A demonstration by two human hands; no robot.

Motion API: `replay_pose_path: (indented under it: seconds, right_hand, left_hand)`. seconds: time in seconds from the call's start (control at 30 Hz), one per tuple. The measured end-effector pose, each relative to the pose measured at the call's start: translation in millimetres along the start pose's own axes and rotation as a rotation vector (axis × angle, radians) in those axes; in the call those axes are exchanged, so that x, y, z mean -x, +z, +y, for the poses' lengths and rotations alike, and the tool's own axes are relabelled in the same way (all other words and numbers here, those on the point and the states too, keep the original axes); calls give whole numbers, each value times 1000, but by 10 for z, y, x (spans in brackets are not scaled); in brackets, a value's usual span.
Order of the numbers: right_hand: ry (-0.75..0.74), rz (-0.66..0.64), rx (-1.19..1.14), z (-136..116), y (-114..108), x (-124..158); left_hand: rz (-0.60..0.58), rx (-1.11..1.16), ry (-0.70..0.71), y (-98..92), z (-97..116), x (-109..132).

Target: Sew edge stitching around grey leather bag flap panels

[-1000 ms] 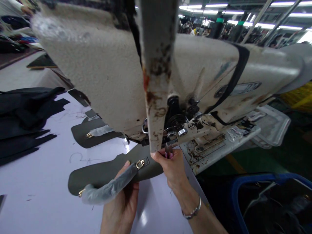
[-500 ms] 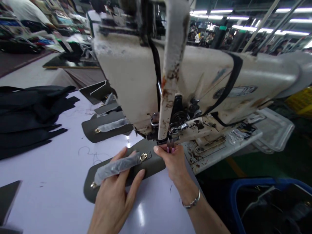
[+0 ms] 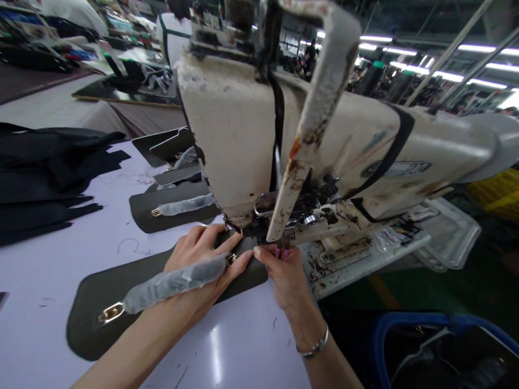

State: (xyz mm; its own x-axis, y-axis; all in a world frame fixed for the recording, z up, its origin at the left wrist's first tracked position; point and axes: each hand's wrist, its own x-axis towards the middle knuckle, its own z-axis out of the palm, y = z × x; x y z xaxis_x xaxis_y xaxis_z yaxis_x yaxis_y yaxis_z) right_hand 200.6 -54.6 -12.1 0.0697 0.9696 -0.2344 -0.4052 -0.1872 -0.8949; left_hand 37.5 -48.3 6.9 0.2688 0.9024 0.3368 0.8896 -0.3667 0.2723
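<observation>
A dark olive bag panel [image 3: 87, 289] lies on the pale table, its far end at the needle area of the sewing machine [image 3: 231, 135]. A bag handle [image 3: 174, 283] wrapped in cloudy plastic is fixed on it by gold-coloured metal fittings. My left hand [image 3: 206, 254] passes under the handle and presses on the panel, fingers spread. Just below the presser area, my right hand [image 3: 286, 273] has its thumb against the panel's edge. Its curled fingers close round a small pink-and-metal tool [image 3: 281, 252], mostly hidden, whose kind I cannot make out.
More panels with wrapped handles [image 3: 184, 205] lie left of the machine head. Black fabric pieces [image 3: 44, 178] are piled at the far left. A blue-rimmed bin [image 3: 379, 346] stands at lower right, and a clear plastic tray [image 3: 454, 237] sits behind it.
The panel with its handle has shifted left and toward me. My left hand has slid up and forward, nearer the machine's needle area. My right hand stays at nearly the same spot.
</observation>
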Motion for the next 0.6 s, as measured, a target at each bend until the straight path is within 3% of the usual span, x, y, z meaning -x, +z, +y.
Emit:
replay_pose_path:
  seconds: [0.23, 0.43, 0.6]
  right_hand:
    - [-55, 14, 14, -26, 19, 6]
    - [-40, 11, 45, 24, -32, 3]
    - [-7, -59, 101, 59, -168, 72]
  left_hand:
    - [-153, -105, 24, -92, -95, -166]
    - [-244, -103, 314, -81, -306, -180]
    - [-264, -89, 284, -160, -211, -210]
